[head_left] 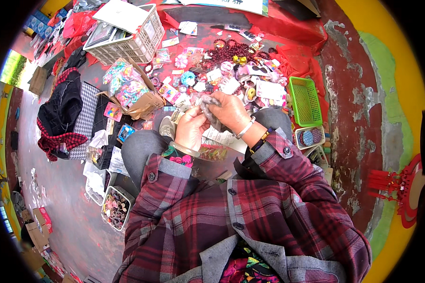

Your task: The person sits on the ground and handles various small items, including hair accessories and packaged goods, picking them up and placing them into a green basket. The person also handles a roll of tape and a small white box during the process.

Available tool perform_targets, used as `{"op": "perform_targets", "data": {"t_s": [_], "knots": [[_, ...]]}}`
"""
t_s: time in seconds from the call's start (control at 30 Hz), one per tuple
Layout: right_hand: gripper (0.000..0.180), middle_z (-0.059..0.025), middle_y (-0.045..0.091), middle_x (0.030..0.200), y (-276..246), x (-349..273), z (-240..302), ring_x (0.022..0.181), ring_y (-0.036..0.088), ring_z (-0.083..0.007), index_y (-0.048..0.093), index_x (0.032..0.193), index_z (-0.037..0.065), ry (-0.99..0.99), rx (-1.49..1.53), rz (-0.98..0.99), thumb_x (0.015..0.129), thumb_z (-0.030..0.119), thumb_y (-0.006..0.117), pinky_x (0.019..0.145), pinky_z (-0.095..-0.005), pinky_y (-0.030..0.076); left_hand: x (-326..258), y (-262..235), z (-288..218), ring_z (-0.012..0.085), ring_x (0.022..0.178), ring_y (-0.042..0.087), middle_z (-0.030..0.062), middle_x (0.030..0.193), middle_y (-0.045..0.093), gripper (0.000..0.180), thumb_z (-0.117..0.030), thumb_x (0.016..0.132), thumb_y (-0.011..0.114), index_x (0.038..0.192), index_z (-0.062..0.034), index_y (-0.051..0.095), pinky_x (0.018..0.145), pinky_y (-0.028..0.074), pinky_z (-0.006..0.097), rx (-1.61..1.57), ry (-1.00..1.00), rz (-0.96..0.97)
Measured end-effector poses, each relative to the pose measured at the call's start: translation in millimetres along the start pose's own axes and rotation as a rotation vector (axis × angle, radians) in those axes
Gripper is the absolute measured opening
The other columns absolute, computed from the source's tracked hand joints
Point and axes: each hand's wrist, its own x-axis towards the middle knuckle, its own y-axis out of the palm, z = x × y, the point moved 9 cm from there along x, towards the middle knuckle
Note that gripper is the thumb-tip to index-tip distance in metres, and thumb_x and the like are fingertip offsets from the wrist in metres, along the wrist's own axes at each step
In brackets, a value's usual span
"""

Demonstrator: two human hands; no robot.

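- Plaid jacket [198,203], worn; cuffs folded back to grey, both forearms reaching forward between the knees.
- Left hand [190,132], bangle at the wrist: grip drawn together, thumb against curled fingers, pinching the near left edge of a packet.
- Right hand [233,114], pale band and dark beads at the wrist: grip closed down from above, fingertips pinching the packet's upper right part; exact contact partly hidden by the knuckles.
- Crinkled packet [203,100], one, clear to greyish film; held up between both hands, in front of the knees. Contents not readable. Judged light, soft and limp, the film probably slippery and easily creased or torn. Best hold, by judgement: flat finger pads at two opposite edges, with gentle tension and no hard squeeze at the middle.
- White printed cards [222,137], lying below the hands; likely thin and bendable.
- Round tins [308,138], set together at the right; likely rigid.
- Brown carton [150,100], left of the hands, flaps open, filled with pastel-coloured packets.
- Green basket [308,96], perforated plastic, right of the heap.
- Heap of hair accessories [229,78], mixed, dark red beaded loops at its far side; just beyond the hands.
- White crate [148,42], slatted, far left, loaded with flat goods.
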Motion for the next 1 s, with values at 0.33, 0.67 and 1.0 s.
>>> {"op": "perform_targets", "data": {"t_s": [0.33,0.67,1.0], "knots": [[0.028,-0.0143,0.061,0.076,10.9,11.6,-23.4,0.072,0.058,-0.0252,0.059,0.095,0.003,-0.012,0.27,0.084,0.083,0.028,0.053,0.065,-0.0355,0.045,1.2,-8.3,6.1,0.0113,0.068,0.055,0.0017,0.081,0.056,0.028,0.001,0.08,0.051,0.108,-0.0045,0.051,0.063,0.045,0.024,0.008,-0.084,-0.003],[0.04,-0.0022,0.058,0.084,-25.8,3.7,-48.9,0.079,0.052,-0.0116,0.061,0.088,0.0,0.5,0.813,-0.171,0.085,0.039,0.054,0.072,-0.0242,0.041,-1.1,-26.1,-20.3,0.0163,0.073,0.057,0.0076,0.086,0.057,0.022,-0.002,0.083,0.05,0.105,-0.0033,0.047,0.067,0.049,0.028,-0.071,0.077,-0.167],[0.023,-0.0052,0.06,0.084,19.5,-2.4,-13.2,0.074,0.058,-0.0132,0.055,0.1,0.0,0.273,1.079,0.224,0.081,0.012,0.06,0.063,-0.0259,0.047,-3.3,1.5,-22.7,0.0157,0.075,0.06,0.0095,0.089,0.059,0.014,0.0,0.084,0.049,0.098,0.0005,0.05,0.065,0.052,0.027,0.104,0.159,-0.104]]}}
